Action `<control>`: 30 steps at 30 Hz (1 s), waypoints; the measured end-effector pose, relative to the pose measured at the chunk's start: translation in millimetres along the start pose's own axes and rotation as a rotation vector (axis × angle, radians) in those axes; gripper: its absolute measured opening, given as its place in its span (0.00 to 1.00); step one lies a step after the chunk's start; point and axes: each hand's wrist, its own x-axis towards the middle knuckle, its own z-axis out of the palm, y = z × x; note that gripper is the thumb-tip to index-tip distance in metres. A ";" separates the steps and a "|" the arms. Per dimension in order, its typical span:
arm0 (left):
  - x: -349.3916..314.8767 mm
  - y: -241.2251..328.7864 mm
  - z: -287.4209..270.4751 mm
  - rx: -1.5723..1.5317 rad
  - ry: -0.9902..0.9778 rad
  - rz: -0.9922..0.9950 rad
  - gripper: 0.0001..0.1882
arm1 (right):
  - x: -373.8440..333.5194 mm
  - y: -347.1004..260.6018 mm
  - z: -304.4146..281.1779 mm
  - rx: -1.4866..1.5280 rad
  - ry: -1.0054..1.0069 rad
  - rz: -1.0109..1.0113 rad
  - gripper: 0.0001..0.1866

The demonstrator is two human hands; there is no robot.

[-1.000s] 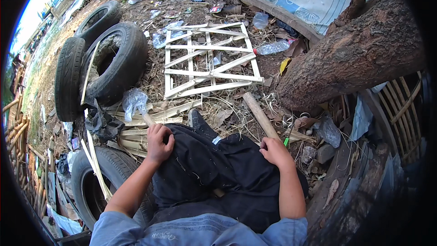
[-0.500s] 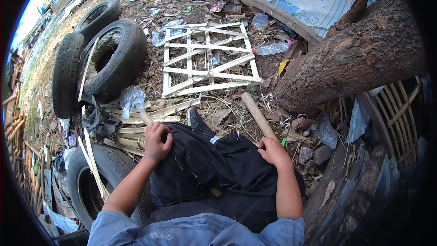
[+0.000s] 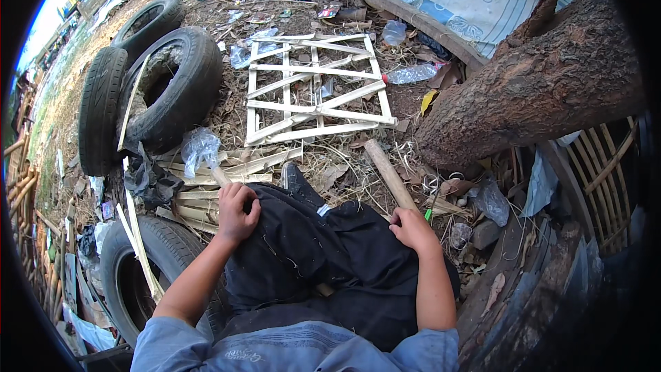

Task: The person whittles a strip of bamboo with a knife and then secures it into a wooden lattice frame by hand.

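Observation:
Both my knees, in black trousers (image 3: 303, 234), are bent in front of me. My left hand (image 3: 239, 210) rests over the left knee, thumb and fingers apart, holding nothing. A short wooden end (image 3: 220, 176) shows just past its fingers. My right hand (image 3: 414, 229) is on the right knee with bent fingers, partly hidden. Directly ahead of it a round wooden stick (image 3: 390, 173) runs out over the ground; whether the hand grips it I cannot tell. Beyond my feet lies a square lattice frame (image 3: 315, 89) of pale bamboo strips, with crossing diagonals.
Worn tyres (image 3: 196, 89) stand at the left, another tyre (image 3: 172, 241) beside my left arm. Split bamboo strips (image 3: 265, 163) lie near my left foot. At the right leans a thick tree trunk (image 3: 530, 79). A plastic bottle (image 3: 415, 73) and leaf litter surround the frame.

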 end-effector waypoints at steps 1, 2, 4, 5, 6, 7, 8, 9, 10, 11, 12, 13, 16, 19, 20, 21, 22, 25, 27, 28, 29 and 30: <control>0.0 0.3 -0.2 -0.001 0.002 0.001 0.05 | 0.3 0.0 0.1 0.005 -0.006 0.008 0.07; -0.1 0.4 -0.3 -0.002 0.005 0.003 0.05 | 0.5 0.1 0.1 0.009 -0.012 0.016 0.07; -1.0 -0.9 0.2 -0.001 0.003 0.002 0.05 | -0.2 -1.3 -0.4 0.013 -0.010 0.013 0.07; -1.4 -1.6 0.2 -0.001 0.002 0.002 0.05 | -0.3 -2.0 -0.4 0.017 -0.006 0.009 0.07; -1.6 -2.1 0.1 -0.001 0.001 0.000 0.05 | -0.2 -2.3 -0.1 0.016 -0.008 0.009 0.07; -1.4 -2.2 0.0 -0.003 0.006 0.005 0.05 | -0.4 -2.5 -0.2 0.016 -0.002 0.006 0.07; -1.2 -2.6 -0.2 -0.005 0.010 0.010 0.05 | -0.3 -3.0 -0.1 0.016 0.003 0.003 0.07; -1.0 -3.2 -0.5 -0.006 0.010 0.007 0.05 | -0.3 -4.0 -0.1 0.015 0.001 0.003 0.07; -1.2 -3.8 -1.2 -0.006 0.011 0.011 0.05 | -0.2 -5.4 -0.3 0.017 0.004 0.002 0.07; -1.2 -4.5 -2.0 -0.005 0.013 0.015 0.05 | 0.1 -7.0 -0.3 0.019 0.006 0.002 0.08; -0.5 -5.2 -3.2 -0.004 0.012 0.012 0.05 | 0.7 -9.1 -0.3 0.019 0.003 0.001 0.08; -0.2 -4.4 -2.8 0.004 0.011 0.019 0.05 | 0.4 -9.5 -0.8 0.017 0.006 0.012 0.08; 7.4 6.5 -6.4 0.086 -0.041 0.060 0.06 | -1.5 -7.5 -0.1 0.029 0.018 0.023 0.08; 26.9 26.3 0.2 0.189 -0.196 0.103 0.08 | -2.7 1.0 -2.4 0.087 0.026 0.010 0.08; 34.9 29.9 4.3 0.162 -0.336 0.045 0.10 | 1.0 -1.1 0.4 0.128 0.011 -0.018 0.08; 49.0 32.3 10.1 0.109 -0.460 0.005 0.12 | 5.9 -6.7 3.8 0.139 0.018 -0.010 0.08; 61.9 34.3 18.5 0.139 -0.559 -0.038 0.14 | 9.4 -12.0 3.7 0.237 0.036 -0.011 0.08; 108.0 31.8 55.8 0.310 -0.842 -0.069 0.19 | 28.4 -23.0 -0.9 0.343 0.049 -0.019 0.08; 141.3 23.5 89.4 0.310 -0.922 -0.124 0.20 | 47.5 -18.0 7.2 0.449 0.260 -0.093 0.07; 150.4 12.5 104.0 0.326 -1.000 -0.174 0.21 | 60.4 -30.1 5.9 0.463 0.304 -0.060 0.07; 154.5 -2.7 118.8 0.312 -1.009 -0.189 0.21 | 78.8 -39.9 8.7 0.454 0.286 -0.054 0.07; 156.5 -18.8 133.0 0.274 -0.912 -0.199 0.21 | 99.1 -50.7 12.9 0.483 0.342 -0.079 0.06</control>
